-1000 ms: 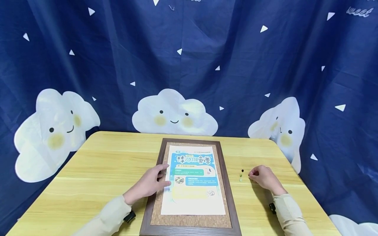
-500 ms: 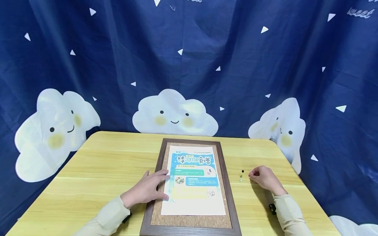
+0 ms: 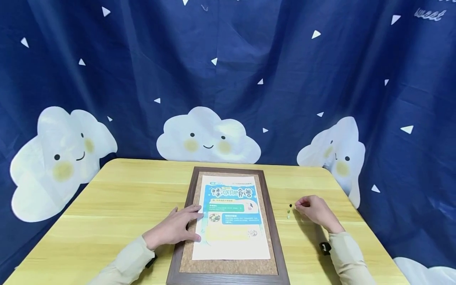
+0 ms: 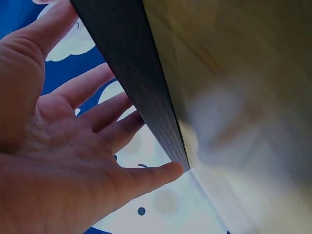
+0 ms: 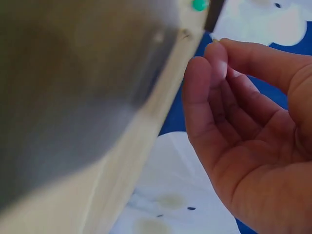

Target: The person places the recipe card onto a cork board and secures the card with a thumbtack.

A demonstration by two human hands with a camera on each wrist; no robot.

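Observation:
A corkboard (image 3: 189,265) with a dark brown wooden frame lies on the table. On it rests a printed paper sheet (image 3: 231,249) in blue, green and yellow. My left hand (image 3: 172,228) has its fingers spread over the left side of the frame, fingertips at the sheet's left edge. Right of the board, my right hand (image 3: 317,211) pinches a push pin (image 5: 216,41) between thumb and fingers. Only a small golden bit of it shows in the right wrist view. Near those fingertips are a black push pin (image 3: 290,205), a green push pin (image 5: 199,5) and a pale push pin (image 3: 287,217).
The light wooden table (image 3: 124,190) extends on both sides of the board. Behind it hangs a dark blue curtain (image 3: 235,35) printed with white clouds and triangles. A dark wrist device (image 3: 325,248) sits at the right sleeve's cuff.
My left hand has shifted down along the sheet's left edge, its fingers spreading wider. The right hand has moved slightly left and up, closer to the black push pin. The board stays in place.

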